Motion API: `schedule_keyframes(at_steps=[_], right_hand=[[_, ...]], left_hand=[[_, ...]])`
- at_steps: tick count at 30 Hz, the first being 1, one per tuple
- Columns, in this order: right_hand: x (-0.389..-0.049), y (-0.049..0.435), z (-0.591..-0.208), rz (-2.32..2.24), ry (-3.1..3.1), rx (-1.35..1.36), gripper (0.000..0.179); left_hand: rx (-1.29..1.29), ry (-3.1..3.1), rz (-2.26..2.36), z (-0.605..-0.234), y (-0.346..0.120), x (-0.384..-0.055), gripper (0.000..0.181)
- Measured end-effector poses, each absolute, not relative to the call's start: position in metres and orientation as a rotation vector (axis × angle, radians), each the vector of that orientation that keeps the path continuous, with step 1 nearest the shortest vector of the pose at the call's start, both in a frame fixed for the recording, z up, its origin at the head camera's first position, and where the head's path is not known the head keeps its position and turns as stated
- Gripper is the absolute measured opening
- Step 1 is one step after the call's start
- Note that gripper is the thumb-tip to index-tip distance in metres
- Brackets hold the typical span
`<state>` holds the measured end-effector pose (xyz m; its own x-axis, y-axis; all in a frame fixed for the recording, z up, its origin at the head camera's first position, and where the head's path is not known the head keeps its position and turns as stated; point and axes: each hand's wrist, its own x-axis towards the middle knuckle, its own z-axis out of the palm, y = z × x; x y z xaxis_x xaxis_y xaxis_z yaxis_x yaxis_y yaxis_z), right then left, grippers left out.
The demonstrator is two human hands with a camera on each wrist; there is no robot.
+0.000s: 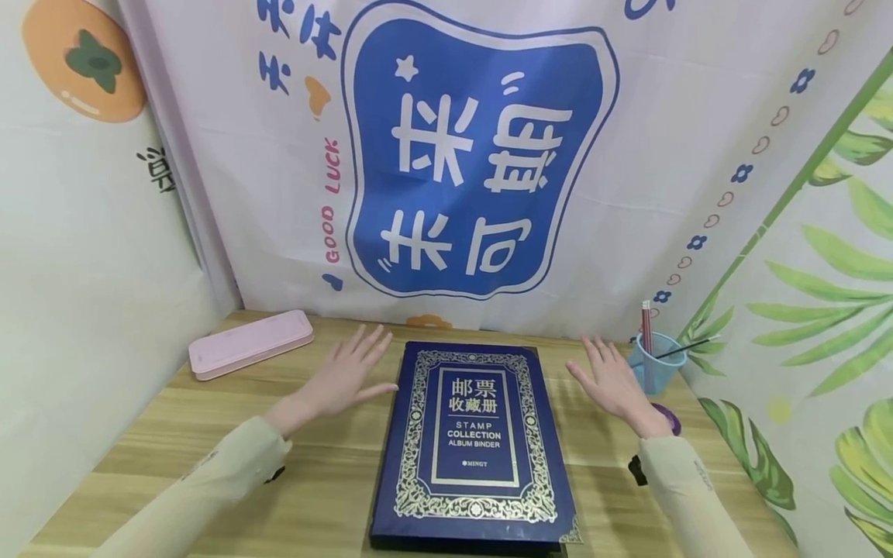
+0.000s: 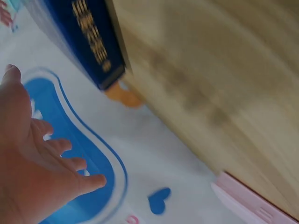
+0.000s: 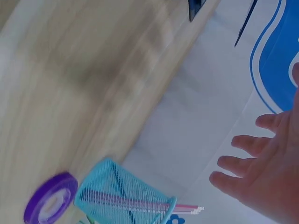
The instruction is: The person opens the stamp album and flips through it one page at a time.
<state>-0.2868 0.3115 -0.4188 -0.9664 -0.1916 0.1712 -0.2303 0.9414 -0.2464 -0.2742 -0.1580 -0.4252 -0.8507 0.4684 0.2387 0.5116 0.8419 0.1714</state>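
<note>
- Left hand (image 1: 342, 380): palm down, fingers straight and a little spread, thumb out to the side, holding nothing. It hovers over the bench (image 1: 328, 504), its shadow below.
- Right hand (image 1: 614, 380): a near mirror of the left, fingers extended, thumb turned inward, holding nothing.
- Album (image 1: 474, 473): a closed blue stamp binder lying flat between the hands, just right of the left hand and left of the right. Its near end reaches closer to the person than either hand. Neither hand grips it.
- Its printed title faces the person upright, probably so the cover can be read; its central spot seems chosen for equal reach.
- Pink case (image 1: 251, 342): left of the left hand, near the wall, perhaps set aside for room.
- Blue cup (image 1: 666, 377): just right of the right hand, keeping pencils (image 1: 646, 329) on end.
- Purple ring (image 3: 39, 196): beside the cup, near the right wrist.
</note>
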Motion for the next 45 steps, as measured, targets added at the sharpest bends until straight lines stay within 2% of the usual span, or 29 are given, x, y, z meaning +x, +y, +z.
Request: schedule_keyframes(at_steps=[14,24,35,45], right_hand=[[-0.279,0.291,-0.435,0.882,-2.987,0.501,0.067],[-0.287,0.279,-0.446,0.963,-3.005,0.512,0.060],[-0.287,0.278,-0.446,1.028,-3.009,0.538,0.052],[-0.287,0.274,-0.431,1.151,-2.863,0.646,0.049]], left_hand=[[-1.170,-2.828,-0.338,-0.442,-0.119,-0.213,0.091],[-1.383,-2.818,-0.303,-0.444,-0.101,-0.182,0.095],[-1.471,-2.672,-0.250,-0.450,-0.102,-0.172,0.103],[-1.490,-2.644,-0.363,-0.447,-0.109,-0.172,0.104]])
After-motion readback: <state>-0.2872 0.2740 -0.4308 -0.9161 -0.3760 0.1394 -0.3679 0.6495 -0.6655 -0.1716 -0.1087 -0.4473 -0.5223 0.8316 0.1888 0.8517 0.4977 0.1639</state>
